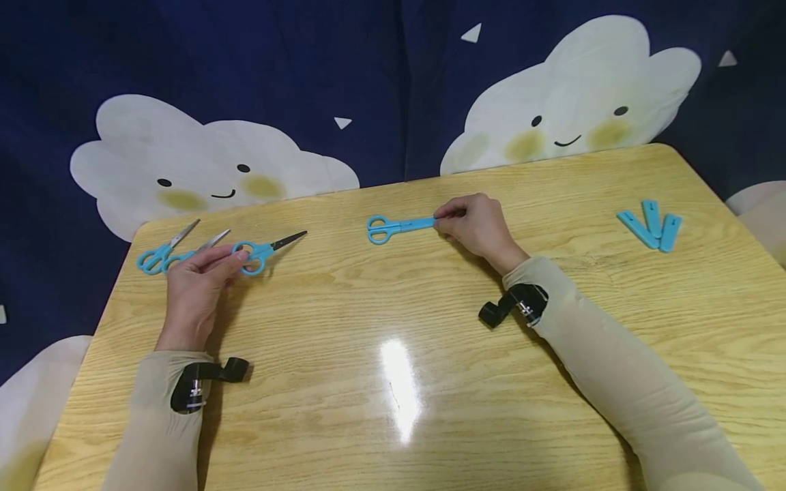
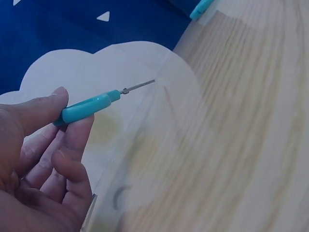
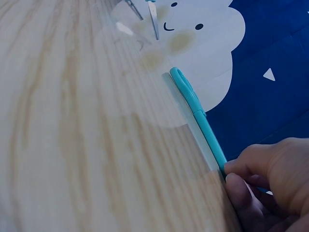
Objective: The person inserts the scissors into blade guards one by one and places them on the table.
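My left hand [image 1: 199, 290] pinches a pair of blue-handled scissors [image 1: 260, 255] by its finger loops, the bare dark blades pointing right. In the left wrist view these scissors are seen edge-on between thumb and fingers, above the table. Near the table's back, my right hand [image 1: 480, 228] pinches the tip of the blue blade cover [image 1: 419, 224] on a second pair of scissors [image 1: 382, 230], whose loops point left. Beside and behind my left hand lie two more uncovered pairs of scissors [image 1: 161, 256], one partly hidden by the fingers.
Three loose blue blade covers [image 1: 669, 232] lie at the right side of the wooden table [image 1: 344, 327]. Behind the table's back edge hangs a dark blue curtain [image 1: 381, 88] with white cloud prints.
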A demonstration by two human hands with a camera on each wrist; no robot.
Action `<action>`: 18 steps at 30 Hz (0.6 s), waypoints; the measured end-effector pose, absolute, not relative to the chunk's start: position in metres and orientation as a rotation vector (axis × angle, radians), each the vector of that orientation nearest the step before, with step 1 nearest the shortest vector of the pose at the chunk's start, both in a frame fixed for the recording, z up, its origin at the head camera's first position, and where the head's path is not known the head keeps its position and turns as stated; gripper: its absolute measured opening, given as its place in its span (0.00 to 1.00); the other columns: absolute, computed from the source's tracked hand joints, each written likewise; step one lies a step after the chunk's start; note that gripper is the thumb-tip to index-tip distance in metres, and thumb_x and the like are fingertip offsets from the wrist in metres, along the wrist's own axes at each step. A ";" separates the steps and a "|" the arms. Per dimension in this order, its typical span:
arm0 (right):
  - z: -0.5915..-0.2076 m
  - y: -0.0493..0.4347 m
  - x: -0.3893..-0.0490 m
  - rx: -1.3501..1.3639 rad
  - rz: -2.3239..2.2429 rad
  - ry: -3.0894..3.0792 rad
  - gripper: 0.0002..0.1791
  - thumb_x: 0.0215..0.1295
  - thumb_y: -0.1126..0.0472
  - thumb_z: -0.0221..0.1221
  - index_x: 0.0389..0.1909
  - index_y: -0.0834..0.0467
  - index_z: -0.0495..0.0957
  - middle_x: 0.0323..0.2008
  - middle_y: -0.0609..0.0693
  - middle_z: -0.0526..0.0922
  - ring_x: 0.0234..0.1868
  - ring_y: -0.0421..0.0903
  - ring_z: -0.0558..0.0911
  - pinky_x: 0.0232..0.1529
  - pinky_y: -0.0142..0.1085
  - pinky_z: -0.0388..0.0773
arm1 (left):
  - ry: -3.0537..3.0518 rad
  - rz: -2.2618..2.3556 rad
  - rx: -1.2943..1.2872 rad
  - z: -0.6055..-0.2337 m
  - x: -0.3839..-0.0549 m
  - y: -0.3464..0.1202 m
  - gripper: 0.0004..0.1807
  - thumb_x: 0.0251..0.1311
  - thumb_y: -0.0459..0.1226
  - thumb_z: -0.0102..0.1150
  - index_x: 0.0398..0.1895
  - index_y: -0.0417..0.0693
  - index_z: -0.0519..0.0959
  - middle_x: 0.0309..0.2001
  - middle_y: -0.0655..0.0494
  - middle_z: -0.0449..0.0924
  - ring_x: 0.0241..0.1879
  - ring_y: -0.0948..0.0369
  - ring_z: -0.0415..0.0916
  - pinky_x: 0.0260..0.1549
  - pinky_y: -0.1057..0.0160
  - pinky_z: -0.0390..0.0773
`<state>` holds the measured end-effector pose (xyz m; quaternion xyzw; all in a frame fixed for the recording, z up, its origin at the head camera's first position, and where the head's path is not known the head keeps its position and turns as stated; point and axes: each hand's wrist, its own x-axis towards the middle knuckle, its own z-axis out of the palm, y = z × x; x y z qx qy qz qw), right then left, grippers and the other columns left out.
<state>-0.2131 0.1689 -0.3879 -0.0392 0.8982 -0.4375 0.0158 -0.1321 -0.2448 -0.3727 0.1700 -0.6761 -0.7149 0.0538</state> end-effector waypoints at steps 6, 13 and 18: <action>-0.388 0.169 -0.212 -0.128 -1.351 2.804 0.06 0.57 0.57 0.67 0.35 0.50 0.87 0.29 0.51 0.89 0.21 0.39 0.84 0.28 0.30 0.81 | -2.025 -2.223 0.476 -0.373 -0.132 -0.241 0.09 0.49 0.34 0.74 0.35 0.48 0.87 0.28 0.66 0.87 0.21 0.69 0.79 0.19 0.73 0.74; -0.388 0.169 -0.212 -0.130 -1.359 2.801 0.05 0.57 0.57 0.67 0.35 0.50 0.87 0.30 0.51 0.89 0.21 0.39 0.84 0.28 0.30 0.81 | -2.036 -2.263 0.452 -0.374 -0.131 -0.237 0.11 0.49 0.34 0.74 0.37 0.47 0.86 0.27 0.63 0.88 0.21 0.69 0.81 0.17 0.73 0.74; -0.388 0.169 -0.213 -0.149 -1.342 2.822 0.06 0.58 0.57 0.66 0.35 0.50 0.87 0.30 0.51 0.89 0.21 0.39 0.84 0.29 0.31 0.80 | -2.046 -2.269 0.416 -0.374 -0.131 -0.234 0.11 0.50 0.35 0.73 0.38 0.47 0.86 0.28 0.62 0.88 0.23 0.69 0.82 0.18 0.73 0.75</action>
